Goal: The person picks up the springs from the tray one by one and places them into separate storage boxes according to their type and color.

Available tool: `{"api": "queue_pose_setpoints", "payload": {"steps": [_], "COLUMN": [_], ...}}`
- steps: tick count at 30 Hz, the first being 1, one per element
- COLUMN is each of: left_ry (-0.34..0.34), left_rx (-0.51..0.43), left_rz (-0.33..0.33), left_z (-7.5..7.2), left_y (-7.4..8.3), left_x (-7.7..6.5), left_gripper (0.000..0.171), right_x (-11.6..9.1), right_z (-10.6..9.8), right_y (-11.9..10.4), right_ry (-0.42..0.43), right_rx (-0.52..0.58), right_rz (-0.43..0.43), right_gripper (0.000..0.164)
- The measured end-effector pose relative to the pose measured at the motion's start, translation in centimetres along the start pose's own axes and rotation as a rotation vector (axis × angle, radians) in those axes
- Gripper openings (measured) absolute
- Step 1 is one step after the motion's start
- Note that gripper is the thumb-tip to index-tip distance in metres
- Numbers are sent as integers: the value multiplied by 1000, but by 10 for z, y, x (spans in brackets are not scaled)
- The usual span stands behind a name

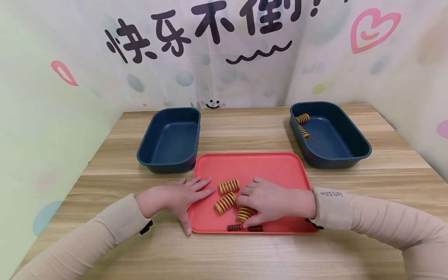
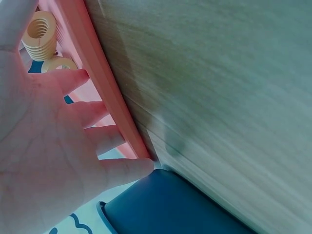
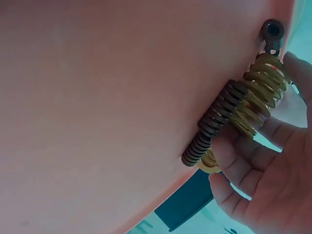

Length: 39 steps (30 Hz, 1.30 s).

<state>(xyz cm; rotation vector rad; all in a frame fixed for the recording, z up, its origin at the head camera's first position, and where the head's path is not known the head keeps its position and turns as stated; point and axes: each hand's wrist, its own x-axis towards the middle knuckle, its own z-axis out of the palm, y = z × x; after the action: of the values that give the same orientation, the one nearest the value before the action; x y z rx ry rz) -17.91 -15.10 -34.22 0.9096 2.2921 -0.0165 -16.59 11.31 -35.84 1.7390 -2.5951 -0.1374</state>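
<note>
Head view: observed left hand (image 1: 180, 195) with fingers spread, touching edge of red rectangular plastic tray (image 1: 252, 167); noted right hand (image 1: 266, 200) with fingers curled round yellow coiled metal spring (image 1: 244, 214)

Red tray (image 1: 273, 167): shallow, rounded corners, lying flat; left hand (image 1: 178, 196) spread at its left edge. Far gold spring (image 1: 229, 186) on its side, nearly crosswise. Middle gold spring (image 1: 225, 203), same thick coils, on its side, slanted, just nearer. Third gold spring (image 1: 244, 214) pinched by right hand (image 1: 267, 200), partly hidden. Two small dark springs (image 1: 233, 227) on their sides along near rim.
</note>
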Motion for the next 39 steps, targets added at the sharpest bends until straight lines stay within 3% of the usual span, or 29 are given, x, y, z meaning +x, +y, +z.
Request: {"api": "queue_pose_setpoints", "payload": {"steps": [9,16,19,39], "left_ry": [-3,-3,-6,-4], "left_rx": [-2,-7,-12,1], "left_rz": [-2,1,-1,3], "left_z": [0,1,0,0], "left_y": [0,-1,-1,-1], "left_x": [0,0,0,1], "left_gripper": [112,113,113,113], "right_x": [0,1,2,3], "right_z": [-7,-12,-13,-20], "right_y": [0,1,2,7], "right_ry": [-68,-159,-173,-116], "right_rx": [51,165,198,215], "right_rz": [22,184,223,192], "right_gripper": [47,63,63,53]}}
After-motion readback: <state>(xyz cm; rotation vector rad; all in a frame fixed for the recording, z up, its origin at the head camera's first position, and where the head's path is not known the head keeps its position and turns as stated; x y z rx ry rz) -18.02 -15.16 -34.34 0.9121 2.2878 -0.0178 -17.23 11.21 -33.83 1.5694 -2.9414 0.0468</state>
